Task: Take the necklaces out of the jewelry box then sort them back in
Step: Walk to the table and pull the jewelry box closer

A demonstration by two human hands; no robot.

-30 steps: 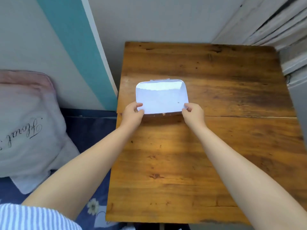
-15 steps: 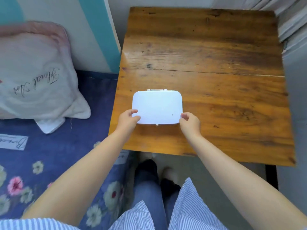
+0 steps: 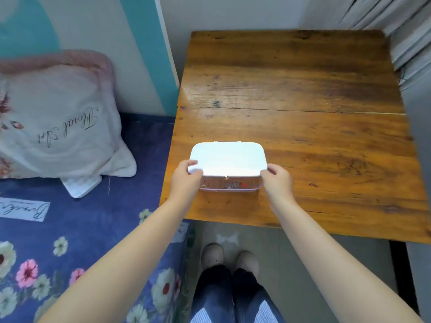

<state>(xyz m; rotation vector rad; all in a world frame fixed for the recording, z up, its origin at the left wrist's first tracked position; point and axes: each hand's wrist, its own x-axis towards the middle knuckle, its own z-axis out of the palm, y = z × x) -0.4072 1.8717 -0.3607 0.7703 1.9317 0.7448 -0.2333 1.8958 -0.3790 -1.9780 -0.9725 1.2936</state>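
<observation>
A small white jewelry box [image 3: 227,158] with rounded corners stands on the wooden table [image 3: 303,94], near its front left edge. Its lid is raised a little at the front. Under the lid, small trinkets, one of them red, show in the pink-rimmed base [image 3: 231,184]. My left hand [image 3: 186,178] grips the lid's front left corner. My right hand [image 3: 276,180] grips the front right corner. No whole necklace can be made out.
A bed with a dark blue floral sheet [image 3: 77,241] lies left of the table, with a pale printed pillow [image 3: 58,117] against the wall. My shoes [image 3: 229,255] stand on the floor in front of the table. White slats [image 3: 405,26] stand at the back right.
The box has been drawn from mid-table toward the front left edge. Its lid, flat shut half a second ago, is now lifted at the front and shows the contents.
</observation>
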